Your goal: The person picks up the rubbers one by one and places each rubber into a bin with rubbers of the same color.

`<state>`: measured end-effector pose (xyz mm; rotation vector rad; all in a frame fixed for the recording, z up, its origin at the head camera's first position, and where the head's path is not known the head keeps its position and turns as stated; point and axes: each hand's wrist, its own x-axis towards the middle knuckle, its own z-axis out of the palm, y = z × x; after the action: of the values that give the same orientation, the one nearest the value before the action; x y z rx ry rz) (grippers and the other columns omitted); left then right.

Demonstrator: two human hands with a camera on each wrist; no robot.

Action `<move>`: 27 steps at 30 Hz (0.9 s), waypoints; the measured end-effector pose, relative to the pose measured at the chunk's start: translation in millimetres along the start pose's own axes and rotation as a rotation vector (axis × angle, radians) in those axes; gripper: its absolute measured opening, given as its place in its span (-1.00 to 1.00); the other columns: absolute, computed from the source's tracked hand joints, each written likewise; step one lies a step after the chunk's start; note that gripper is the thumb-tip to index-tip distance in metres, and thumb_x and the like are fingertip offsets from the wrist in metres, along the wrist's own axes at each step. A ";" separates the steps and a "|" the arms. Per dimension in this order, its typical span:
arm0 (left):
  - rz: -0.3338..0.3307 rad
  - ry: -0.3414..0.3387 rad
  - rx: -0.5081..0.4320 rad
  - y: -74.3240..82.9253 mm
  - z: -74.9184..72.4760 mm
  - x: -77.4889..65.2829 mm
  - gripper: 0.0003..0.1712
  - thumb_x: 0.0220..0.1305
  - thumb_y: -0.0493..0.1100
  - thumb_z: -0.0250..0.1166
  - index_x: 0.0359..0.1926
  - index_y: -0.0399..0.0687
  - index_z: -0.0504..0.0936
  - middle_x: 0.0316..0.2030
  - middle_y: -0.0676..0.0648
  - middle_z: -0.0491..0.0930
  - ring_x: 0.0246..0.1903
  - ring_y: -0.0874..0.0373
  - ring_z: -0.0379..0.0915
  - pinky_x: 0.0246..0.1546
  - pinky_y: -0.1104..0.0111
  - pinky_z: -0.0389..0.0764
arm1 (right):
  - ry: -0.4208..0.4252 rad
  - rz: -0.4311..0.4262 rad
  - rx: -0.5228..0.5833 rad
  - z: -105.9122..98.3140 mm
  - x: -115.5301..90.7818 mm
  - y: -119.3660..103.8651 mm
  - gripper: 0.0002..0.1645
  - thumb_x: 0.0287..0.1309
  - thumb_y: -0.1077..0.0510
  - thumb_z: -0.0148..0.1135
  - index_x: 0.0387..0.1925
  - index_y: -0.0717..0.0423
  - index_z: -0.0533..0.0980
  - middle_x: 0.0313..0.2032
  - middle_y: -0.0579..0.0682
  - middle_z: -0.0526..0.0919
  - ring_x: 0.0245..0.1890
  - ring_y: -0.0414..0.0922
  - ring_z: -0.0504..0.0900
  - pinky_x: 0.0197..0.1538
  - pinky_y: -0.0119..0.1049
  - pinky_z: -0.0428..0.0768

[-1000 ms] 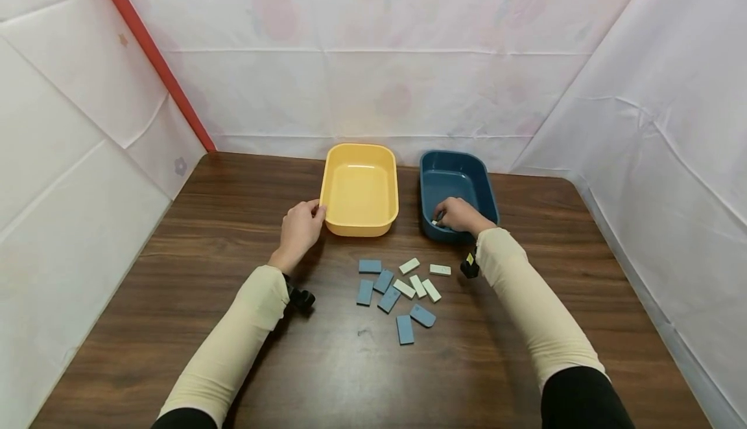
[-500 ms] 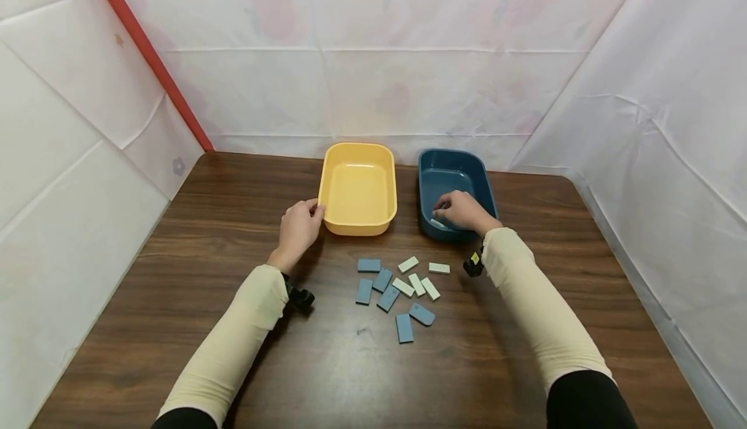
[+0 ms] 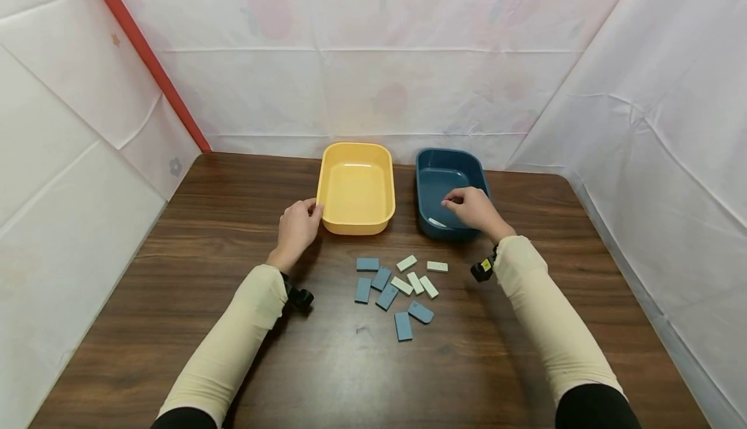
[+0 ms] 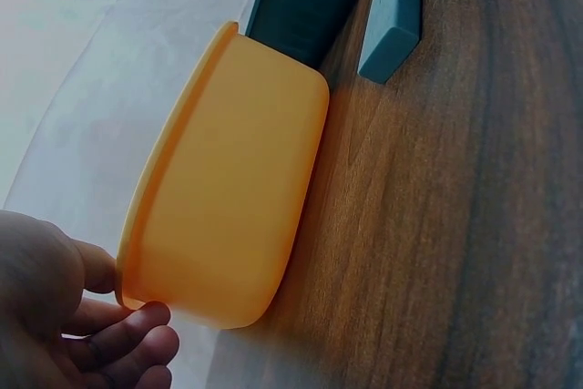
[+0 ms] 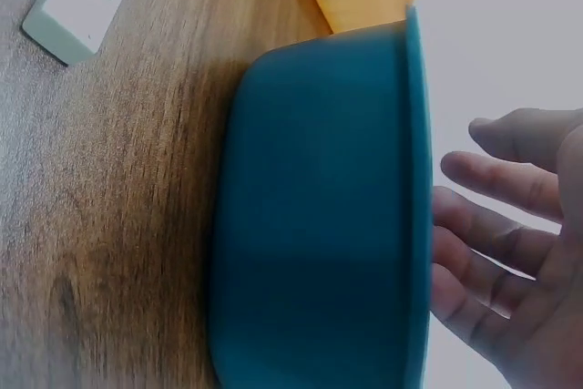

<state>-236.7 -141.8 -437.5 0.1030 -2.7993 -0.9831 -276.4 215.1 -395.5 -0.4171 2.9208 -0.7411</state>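
Note:
My left hand (image 3: 296, 233) pinches the near-left rim of a yellow plastic tub (image 3: 357, 229) between thumb and fingers; the left wrist view shows the grip at the tub's edge. Over the dark blue tub (image 3: 423, 212) hovers my right hand (image 3: 475, 210), its fingers loosely bent with nothing between them. In the right wrist view its fingertips (image 5: 457, 166) stand just above the blue rim. One pale block (image 3: 436, 223) lies on the blue tub's floor near the front. Loose pale green blocks (image 3: 438, 267) and grey-blue blocks (image 3: 403, 326) lie on the table before the tubs.
Both tubs stand side by side at the back of a dark wooden table (image 3: 233, 221). White patterned sheeting (image 3: 362, 59) hangs behind and on both sides. A red strip (image 3: 146, 53) runs down the left corner.
My right hand has let go of the pale block inside the blue tub and has lifted up and to the right. The left hand has kept its hold on the yellow rim.

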 end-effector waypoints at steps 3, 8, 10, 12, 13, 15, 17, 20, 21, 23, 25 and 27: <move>-0.008 -0.004 0.003 1.2 -0.8 -1.0 -0.57 0.30 0.01 0.00 0.05 -0.13 0.53 -0.26 -0.13 0.60 -0.32 -0.02 0.50 -0.26 0.14 0.48 | 0.030 0.003 0.020 -2.1 -4.2 -0.2 -0.68 0.21 0.01 0.06 -0.19 0.12 0.58 -0.27 0.05 0.63 -0.33 -0.07 0.51 -0.23 -0.21 0.49; -0.011 -0.013 -0.002 1.0 -0.6 -1.3 -0.56 0.31 0.01 -0.01 0.06 -0.13 0.52 -0.25 -0.13 0.60 -0.32 -0.01 0.49 -0.26 0.15 0.47 | 0.119 0.026 0.056 -6.1 -15.1 -0.7 -0.68 0.21 -0.02 0.05 -0.18 0.08 0.58 -0.26 0.05 0.63 -0.34 -0.08 0.50 -0.27 -0.22 0.47; -0.013 -0.017 -0.006 1.2 -0.6 -1.2 -0.55 0.31 0.02 -0.01 0.07 -0.13 0.51 -0.23 -0.13 0.60 -0.30 -0.01 0.49 -0.23 0.14 0.47 | 0.157 0.034 0.071 -9.0 -20.8 -0.1 -0.67 0.21 -0.02 0.04 -0.17 0.07 0.58 -0.24 0.05 0.63 -0.32 -0.08 0.52 -0.26 -0.21 0.49; -0.011 -0.022 -0.011 1.4 -0.8 -1.3 -0.54 0.31 0.02 -0.02 0.08 -0.14 0.50 -0.21 -0.14 0.60 -0.27 -0.03 0.50 -0.21 0.13 0.47 | 0.189 0.036 0.078 -12.1 -26.0 0.9 -0.66 0.22 -0.02 0.03 -0.16 0.09 0.58 -0.23 0.07 0.64 -0.32 -0.07 0.52 -0.26 -0.20 0.49; -0.012 -0.022 -0.014 1.7 -1.0 -1.3 -0.54 0.31 0.02 -0.01 0.08 -0.15 0.50 -0.21 -0.14 0.59 -0.26 -0.03 0.50 -0.20 0.12 0.47 | 0.204 0.037 0.076 -13.6 -28.2 1.7 -0.65 0.22 -0.02 0.03 -0.15 0.10 0.58 -0.24 0.08 0.64 -0.32 -0.07 0.52 -0.26 -0.20 0.49; -0.011 -0.022 -0.017 1.8 -1.4 -1.5 -0.54 0.31 0.02 -0.01 0.08 -0.16 0.50 -0.20 -0.15 0.59 -0.25 -0.04 0.50 -0.19 0.12 0.48 | 0.233 0.048 0.079 -16.1 -32.1 3.3 -0.65 0.22 -0.01 0.03 -0.16 0.11 0.58 -0.25 0.08 0.64 -0.34 -0.07 0.52 -0.28 -0.21 0.48; -0.010 -0.021 -0.016 1.6 -1.7 -1.4 -0.54 0.31 0.02 -0.02 0.08 -0.17 0.49 -0.20 -0.15 0.59 -0.24 -0.05 0.50 -0.18 0.11 0.47 | 0.256 0.055 0.076 -18.0 -35.4 5.5 -0.65 0.22 0.00 0.03 -0.16 0.13 0.58 -0.27 0.10 0.64 -0.36 -0.06 0.51 -0.29 -0.21 0.47; -0.011 -0.020 -0.015 1.9 -1.9 -0.9 -0.53 0.31 0.02 -0.02 0.09 -0.17 0.49 -0.20 -0.15 0.58 -0.23 -0.05 0.50 -0.17 0.11 0.47 | 0.285 0.081 0.077 -19.6 -39.2 9.8 -0.65 0.22 0.00 0.03 -0.18 0.15 0.58 -0.30 0.12 0.64 -0.36 -0.06 0.51 -0.29 -0.22 0.47; -0.010 -0.022 -0.015 1.9 -1.9 -0.8 -0.53 0.31 0.02 -0.02 0.09 -0.17 0.49 -0.20 -0.15 0.58 -0.22 -0.05 0.50 -0.16 0.11 0.47 | 0.295 0.086 0.074 -20.0 -40.2 11.4 -0.65 0.22 0.01 0.03 -0.19 0.16 0.58 -0.30 0.12 0.64 -0.36 -0.06 0.52 -0.29 -0.21 0.47; -0.010 -0.025 -0.016 2.1 -1.5 -0.5 -0.52 0.31 0.02 -0.02 0.09 -0.17 0.48 -0.19 -0.15 0.57 -0.20 -0.06 0.50 -0.14 0.10 0.47 | 0.315 0.101 0.072 -20.1 -41.9 15.1 -0.65 0.22 0.01 0.03 -0.19 0.17 0.58 -0.32 0.13 0.63 -0.37 -0.05 0.51 -0.29 -0.22 0.46; -0.011 -0.028 -0.016 2.0 -1.0 -0.3 -0.52 0.31 0.03 -0.02 0.10 -0.17 0.48 -0.18 -0.16 0.57 -0.18 -0.07 0.50 -0.13 0.09 0.46 | 0.331 0.116 0.069 -20.0 -43.5 18.6 -0.65 0.23 0.01 0.02 -0.19 0.18 0.58 -0.33 0.13 0.63 -0.38 -0.04 0.51 -0.30 -0.23 0.45; -0.013 -0.032 -0.016 1.8 -0.6 -0.2 -0.52 0.31 0.03 -0.01 0.10 -0.17 0.48 -0.17 -0.16 0.57 -0.18 -0.07 0.50 -0.12 0.09 0.46 | 0.348 0.128 0.066 -19.9 -45.2 21.9 -0.64 0.24 0.02 0.01 -0.20 0.19 0.58 -0.36 0.14 0.62 -0.39 -0.03 0.50 -0.31 -0.25 0.43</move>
<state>-236.4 -140.8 -436.0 0.1048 -2.8220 -1.0194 -241.6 255.5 -387.3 -0.1001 3.1885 -0.9759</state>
